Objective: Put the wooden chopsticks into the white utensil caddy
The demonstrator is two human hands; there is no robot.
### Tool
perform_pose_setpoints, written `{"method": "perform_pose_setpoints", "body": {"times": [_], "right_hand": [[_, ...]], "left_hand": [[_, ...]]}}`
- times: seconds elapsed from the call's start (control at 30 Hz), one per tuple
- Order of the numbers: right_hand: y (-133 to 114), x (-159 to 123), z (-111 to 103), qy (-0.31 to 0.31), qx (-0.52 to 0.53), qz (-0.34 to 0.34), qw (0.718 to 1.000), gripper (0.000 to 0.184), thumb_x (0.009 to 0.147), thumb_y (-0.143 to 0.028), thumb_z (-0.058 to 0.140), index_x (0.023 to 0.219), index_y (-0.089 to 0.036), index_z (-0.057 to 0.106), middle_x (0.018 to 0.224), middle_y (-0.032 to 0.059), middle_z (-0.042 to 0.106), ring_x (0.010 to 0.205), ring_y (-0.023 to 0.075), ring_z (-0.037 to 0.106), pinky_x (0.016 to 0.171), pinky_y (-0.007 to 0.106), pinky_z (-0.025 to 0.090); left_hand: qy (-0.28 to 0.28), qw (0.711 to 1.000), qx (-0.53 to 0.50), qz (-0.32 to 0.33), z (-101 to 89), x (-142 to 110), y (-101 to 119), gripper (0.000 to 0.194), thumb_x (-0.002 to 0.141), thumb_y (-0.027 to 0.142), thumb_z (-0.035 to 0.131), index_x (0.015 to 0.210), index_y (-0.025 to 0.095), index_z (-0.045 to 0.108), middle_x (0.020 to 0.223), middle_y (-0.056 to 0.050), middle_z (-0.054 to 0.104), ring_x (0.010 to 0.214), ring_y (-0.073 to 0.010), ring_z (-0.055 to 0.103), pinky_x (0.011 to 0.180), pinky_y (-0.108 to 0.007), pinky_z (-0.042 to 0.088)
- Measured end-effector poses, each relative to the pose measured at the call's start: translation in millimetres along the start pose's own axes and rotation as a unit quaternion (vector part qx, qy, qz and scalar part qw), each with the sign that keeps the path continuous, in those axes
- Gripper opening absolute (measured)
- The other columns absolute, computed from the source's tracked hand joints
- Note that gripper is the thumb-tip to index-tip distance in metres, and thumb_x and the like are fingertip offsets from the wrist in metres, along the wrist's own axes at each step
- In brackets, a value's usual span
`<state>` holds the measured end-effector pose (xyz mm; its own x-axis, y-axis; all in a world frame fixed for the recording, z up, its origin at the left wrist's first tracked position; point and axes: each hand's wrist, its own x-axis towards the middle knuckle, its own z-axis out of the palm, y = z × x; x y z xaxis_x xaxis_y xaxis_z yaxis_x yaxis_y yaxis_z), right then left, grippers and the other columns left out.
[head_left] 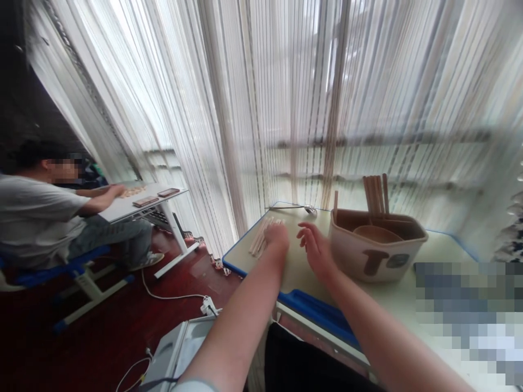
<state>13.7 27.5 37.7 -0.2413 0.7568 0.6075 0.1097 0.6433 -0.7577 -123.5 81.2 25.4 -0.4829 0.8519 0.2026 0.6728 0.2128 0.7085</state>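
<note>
The only marking that comes near to legible lettering stands on the outer wall of the pale container, on the side facing the wearer: a thick brown mark with a broad top bar and a single stem, shaped like a capital T, though whether it is a letter or a picture cannot be told. Just to the right of it, on the same wall, sits a smaller, rounded grey mark with lighter patches inside, too blurred to be read as a letter or number. Otherwise, no wording, brand or number can be read.
</note>
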Motion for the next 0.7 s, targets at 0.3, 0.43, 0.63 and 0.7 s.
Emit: {"method": "perform_pose_setpoints", "body": {"times": [0.3, 0.43, 0.63, 0.7], "right_hand": [[41, 13, 10, -0.026, 0.109, 0.216, 0.970, 0.050, 0.084, -0.058, 0.030, 0.100, -0.017, 0.053, 0.080, 0.0032, 0.055, 0.059, 0.0127, 0.051, 0.044, 0.023, 0.036], [37, 16, 9, -0.025, 0.142, 0.257, 0.955, 0.049, 0.083, -0.057, 0.031, 0.098, -0.017, 0.054, 0.080, 0.0036, 0.055, 0.057, 0.0118, 0.051, 0.043, 0.022, 0.035], [37, 19, 7, -0.009, 0.153, 0.262, 0.953, 0.048, 0.083, -0.056, 0.031, 0.096, -0.017, 0.055, 0.080, 0.0043, 0.057, 0.057, 0.0123, 0.052, 0.043, 0.022, 0.036], [42, 19, 9, 0.000, 0.147, 0.271, 0.951, 0.046, 0.084, -0.054, 0.031, 0.095, -0.017, 0.056, 0.079, 0.0046, 0.058, 0.056, 0.0125, 0.052, 0.042, 0.022, 0.036]], "left_hand": [[0.039, 0.992, 0.117, 0.002, 0.7, 8, -7, 0.025, 0.081, 0.015, 0.047, 0.088, 0.014, 0.072, 0.105, -0.022, 0.063, 0.107, -0.0323, 0.053, 0.088, -0.044, 0.038], [0.037, 0.992, 0.119, 0.014, 3.0, 10, -8, 0.024, 0.081, 0.014, 0.048, 0.083, 0.012, 0.072, 0.098, -0.024, 0.064, 0.101, -0.0336, 0.057, 0.086, -0.045, 0.039], [0.039, 0.993, 0.103, 0.035, -3.4, 9, -8, 0.018, 0.077, 0.017, 0.053, 0.080, 0.013, 0.071, 0.088, -0.022, 0.066, 0.089, -0.0307, 0.062, 0.079, -0.041, 0.043], [0.052, 0.995, 0.054, 0.063, -8.9, 10, -6, 0.017, 0.077, 0.020, 0.054, 0.079, 0.014, 0.070, 0.085, -0.018, 0.067, 0.083, -0.0266, 0.062, 0.076, -0.037, 0.043]]}}
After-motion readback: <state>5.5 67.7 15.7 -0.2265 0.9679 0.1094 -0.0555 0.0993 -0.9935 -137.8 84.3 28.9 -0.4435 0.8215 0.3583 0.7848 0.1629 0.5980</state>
